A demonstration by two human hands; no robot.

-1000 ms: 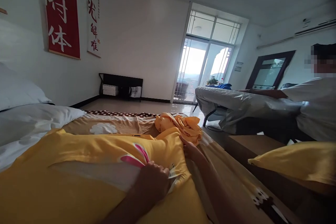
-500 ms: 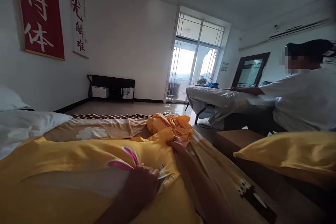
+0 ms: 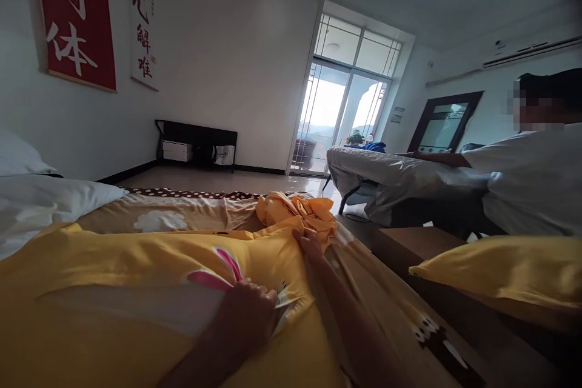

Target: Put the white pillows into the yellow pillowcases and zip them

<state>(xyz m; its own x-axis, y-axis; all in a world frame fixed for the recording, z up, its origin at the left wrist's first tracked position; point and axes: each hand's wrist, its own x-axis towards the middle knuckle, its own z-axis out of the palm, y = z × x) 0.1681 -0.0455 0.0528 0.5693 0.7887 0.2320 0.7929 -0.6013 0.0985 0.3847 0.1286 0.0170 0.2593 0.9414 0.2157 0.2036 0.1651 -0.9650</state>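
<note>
1. The quilt cover (image 3: 113,267) lies spread on the bed (image 3: 386,303), with the left hand (image 3: 250,315) on its near part.
2. The right hand (image 3: 310,242) rests at its far edge, touching the bunched cloth (image 3: 297,212) just behind.
3. A pillow (image 3: 40,200) lies at the left, a second pillow (image 3: 504,270) at the right.
4. Beyond the second pillow, another person (image 3: 531,176) leans over a second bed (image 3: 400,176).
5. The glass door (image 3: 341,115) stands behind it; two scrolls (image 3: 77,18) hang on the left wall.

Yellow pillowcase (image 3: 136,267), pink print; orange cloth (image 3: 295,212); tan sheet (image 3: 182,218), white flower.
</note>
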